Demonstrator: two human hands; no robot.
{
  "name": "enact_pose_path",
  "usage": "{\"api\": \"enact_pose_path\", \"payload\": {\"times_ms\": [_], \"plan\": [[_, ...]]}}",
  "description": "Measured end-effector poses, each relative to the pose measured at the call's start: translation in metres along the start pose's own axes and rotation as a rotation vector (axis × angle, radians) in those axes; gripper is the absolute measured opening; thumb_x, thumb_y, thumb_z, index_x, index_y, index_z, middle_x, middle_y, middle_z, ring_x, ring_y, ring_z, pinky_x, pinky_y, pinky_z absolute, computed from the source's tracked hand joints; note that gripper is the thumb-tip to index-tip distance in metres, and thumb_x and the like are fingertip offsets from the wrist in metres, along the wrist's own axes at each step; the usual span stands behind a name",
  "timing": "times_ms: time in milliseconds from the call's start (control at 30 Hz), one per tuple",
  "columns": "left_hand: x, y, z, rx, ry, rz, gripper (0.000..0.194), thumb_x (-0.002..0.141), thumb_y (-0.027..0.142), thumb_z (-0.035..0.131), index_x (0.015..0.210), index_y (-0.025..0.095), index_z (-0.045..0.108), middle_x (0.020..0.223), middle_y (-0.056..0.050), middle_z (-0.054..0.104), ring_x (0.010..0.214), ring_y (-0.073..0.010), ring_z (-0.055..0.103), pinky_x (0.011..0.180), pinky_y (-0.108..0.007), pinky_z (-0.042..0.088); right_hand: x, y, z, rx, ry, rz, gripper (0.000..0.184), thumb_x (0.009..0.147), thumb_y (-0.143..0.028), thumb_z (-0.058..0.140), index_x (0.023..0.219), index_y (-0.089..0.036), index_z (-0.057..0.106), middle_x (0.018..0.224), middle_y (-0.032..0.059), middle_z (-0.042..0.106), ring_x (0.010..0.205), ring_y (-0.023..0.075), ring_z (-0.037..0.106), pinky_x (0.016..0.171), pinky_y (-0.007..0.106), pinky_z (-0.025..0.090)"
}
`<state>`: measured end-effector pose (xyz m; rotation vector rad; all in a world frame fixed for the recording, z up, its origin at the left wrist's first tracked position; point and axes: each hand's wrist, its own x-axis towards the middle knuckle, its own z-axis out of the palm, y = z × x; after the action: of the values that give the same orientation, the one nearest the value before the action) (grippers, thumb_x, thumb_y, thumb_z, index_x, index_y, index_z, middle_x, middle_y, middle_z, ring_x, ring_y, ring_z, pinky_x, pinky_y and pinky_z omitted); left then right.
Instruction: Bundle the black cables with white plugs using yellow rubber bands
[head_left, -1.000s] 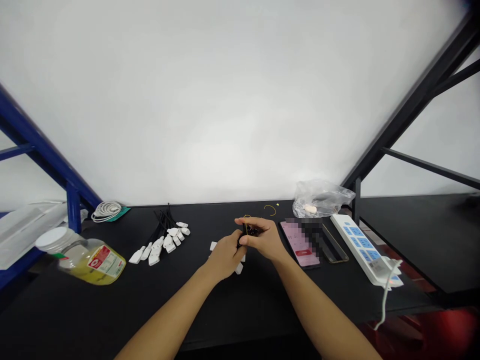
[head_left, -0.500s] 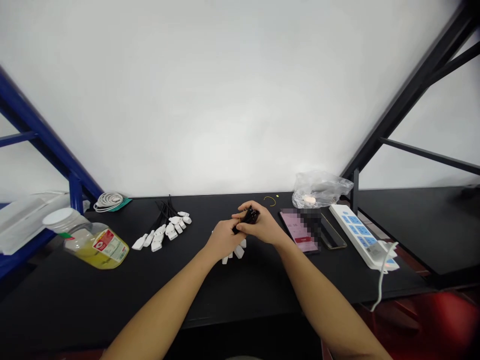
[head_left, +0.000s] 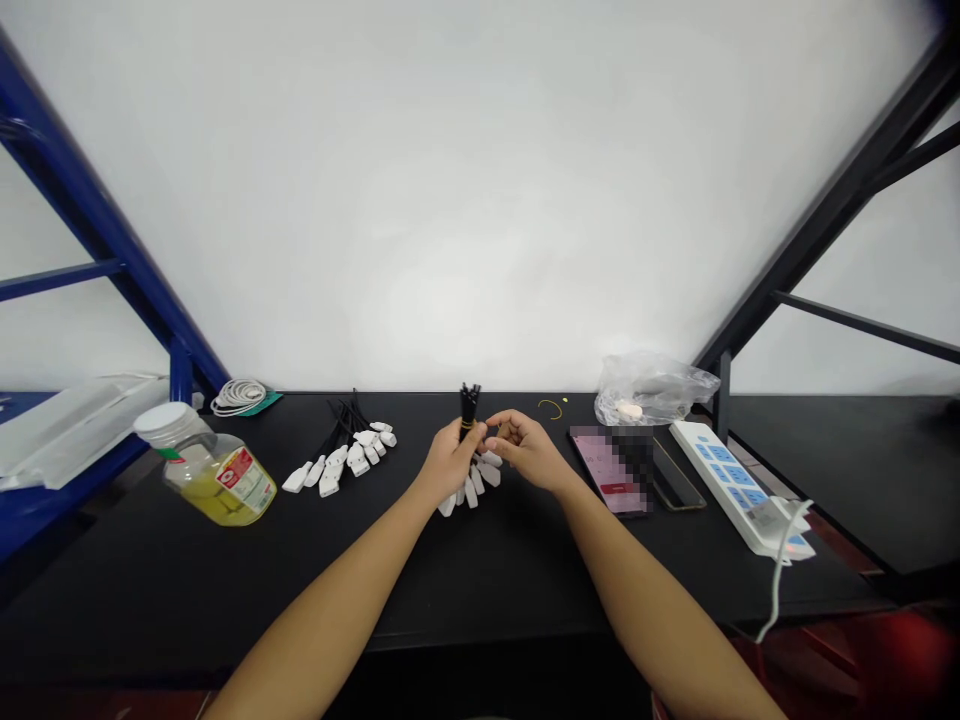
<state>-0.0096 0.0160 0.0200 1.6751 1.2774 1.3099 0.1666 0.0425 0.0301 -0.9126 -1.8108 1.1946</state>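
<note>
Table: flat black table | left: clear plastic jar standing beside white-plugged black cables | right: pink-screened phone lying beside white power strip

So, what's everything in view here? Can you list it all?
bundle of black cables with white plugs: one, black and white, in the left hand
loose bunch of black cables with white plugs: one, black and white, left of the hands
black table: one, black, under everything
jar: one, white lid, yellow contents, left
cable coil: one, white, back left
wire loop: one, gold, back centre
plastic bag: one, clear, back right
phone: one, pink screen, partly blurred, right
slim device: one, black, beside the phone
power strip: one, white and blue, far right
metal frames: two, blue left, black right
left hand: gripping the bundle
right hand: open, beside the bundle
</note>
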Motion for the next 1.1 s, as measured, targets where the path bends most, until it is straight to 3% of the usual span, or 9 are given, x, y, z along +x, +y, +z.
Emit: {"api": "enact_pose_path", "payload": {"times_ms": [100,200,300,467,633,733,900,1000,1100], "plan": [[0.032,-0.011,0.003,-0.16,0.172,-0.079,0.035,0.096,0.053,0.044,0.088,0.02,0.051,0.064,0.003,0.056,0.06,-0.0145,0.059,0.062,-0.026,0.046,0.002,0.01,-0.001,-0.201,0.028,-0.025,0.035,0.083,-0.044,0.071,0.105,-0.019,0.06,0.067,-0.0069,0.05,0.057,0.0096,0.045,0.056,0.023,0.037],[0.076,-0.016,0.004,-0.129,0.254,-0.097,0.03,0.096,0.049,0.047,0.085,0.021,0.048,0.059,0.006,0.049,0.052,-0.0124,0.052,0.056,-0.024,0.043,0.004,0.022,-0.003,-0.443,0.06,-0.052,0.026,0.088,-0.039,0.066,0.105,-0.02,0.062,0.071,-0.0035,0.058,0.065,0.0131,0.053,0.064,0.026,0.042],[0.112,-0.013,0.007,-0.121,0.264,-0.094,0.024,0.095,0.043,0.055,0.088,0.021,0.05,0.065,0.004,0.052,0.057,-0.0114,0.053,0.058,-0.022,0.043,0.006,0.03,-0.006,-0.723,0.157,-0.075,0.025,0.091,-0.03,0.061,0.113,-0.018,0.064,0.095,0.0052,0.068,0.089,0.0188,0.06,0.082,0.031,0.045],[0.138,-0.015,0.017,-0.185,0.179,-0.267,0.02,0.096,0.038,0.052,0.087,0.02,0.049,0.063,0.004,0.051,0.052,-0.0105,0.051,0.054,-0.022,0.043,0.007,0.036,-0.013,-1.063,0.104,0.044,0.029,0.092,-0.03,0.059,0.118,-0.018,0.066,0.119,0.0106,0.066,0.113,0.0247,0.055,0.098,0.036,0.039],[0.14,-0.027,0.013,-0.236,-0.051,-0.504,0.017,0.091,0.028,0.057,0.08,0.017,0.05,0.06,0.002,0.054,0.044,-0.0127,0.052,0.049,-0.028,0.048,0.008,0.038,-0.019,-1.182,0.061,0.14,0.026,0.093,-0.03,0.058,0.115,-0.022,0.068,0.121,0.0096,0.065,0.111,0.025,0.055,0.095,0.035,0.039],[0.137,-0.023,0.01,-0.247,-0.106,-0.513,0.015,0.09,0.026,0.059,0.079,0.017,0.051,0.06,0.002,0.054,0.047,-0.0133,0.055,0.052,-0.029,0.051,0.009,0.038,-0.024,-1.227,0.104,0.21,0.02,0.093,-0.03,0.058,0.104,-0.02,0.07,0.113,0.0105,0.066,0.108,0.0255,0.056,0.091,0.035,0.04],[0.124,-0.003,0.008,-0.163,-0.181,-0.255,0.01,0.09,0.028,0.06,0.088,0.019,0.06,0.079,-0.003,0.064,0.075,-0.0155,0.064,0.075,-0.029,0.054,0.009,0.039,-0.032,-1.27,0.13,0.288,0.021,0.096,-0.029,0.052,0.1,-0.017,0.068,0.11,0.0136,0.065,0.105,0.027,0.057,0.085,0.036,0.042],[0.108,0.001,0.005,0.235,-0.334,0.163,0.013,0.089,0.027,0.062,0.099,0.021,0.067,0.104,-0.008,0.069,0.103,-0.0238,0.064,0.094,-0.04,0.051,0.007,0.038,-0.037,-1.279,0.161,0.318,0.022,0.097,-0.028,0.05,0.103,-0.015,0.066,0.11,0.0147,0.065,0.105,0.0276,0.058,0.085,0.037,0.042],[0.087,-0.009,0.003,0.663,-0.377,0.485,0.03,0.088,0.015,0.057,0.112,0.027,0.07,0.134,-0.009,0.06,0.127,-0.0288,0.052,0.106,-0.05,0.042,0.007,0.037,-0.039,-1.254,0.173,0.329,0.02,0.094,-0.03,0.055,0.105,-0.017,0.066,0.11,0.0127,0.065,0.105,0.0277,0.059,0.084,0.036,0.043]]}}
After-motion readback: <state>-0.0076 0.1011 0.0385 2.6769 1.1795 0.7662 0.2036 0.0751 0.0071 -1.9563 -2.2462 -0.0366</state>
